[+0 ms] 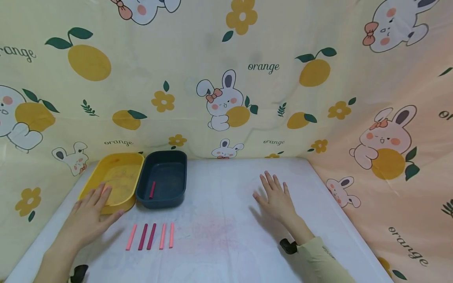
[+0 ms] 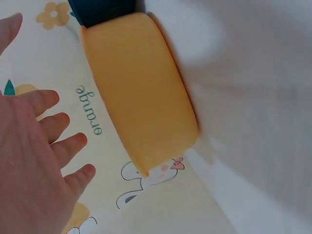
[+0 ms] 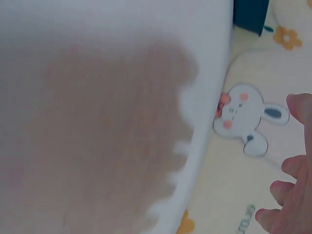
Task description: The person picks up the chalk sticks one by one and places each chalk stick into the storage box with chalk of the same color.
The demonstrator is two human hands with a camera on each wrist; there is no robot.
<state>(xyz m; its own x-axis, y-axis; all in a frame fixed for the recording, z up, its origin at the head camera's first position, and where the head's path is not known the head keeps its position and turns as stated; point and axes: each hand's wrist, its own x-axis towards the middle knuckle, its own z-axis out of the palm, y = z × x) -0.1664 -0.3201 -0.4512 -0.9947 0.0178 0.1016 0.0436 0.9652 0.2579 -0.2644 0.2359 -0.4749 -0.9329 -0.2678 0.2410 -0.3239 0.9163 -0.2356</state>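
The left hand [image 1: 86,221], spread and empty, hovers at the yellow tray [image 1: 125,205]; the right hand [image 1: 275,198], equally wide and empty, over the table [image 1: 226,188]. One magenta stick [image 1: 152,189] lies in the navy tray [image 1: 161,204]; five pink and magenta sticks [image 1: 151,236], lined up near left, seemingly remain to be placed.

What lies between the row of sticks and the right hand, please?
Between the sticks and the right hand, the head view shows only the white table, with a faint pink stain and no object.
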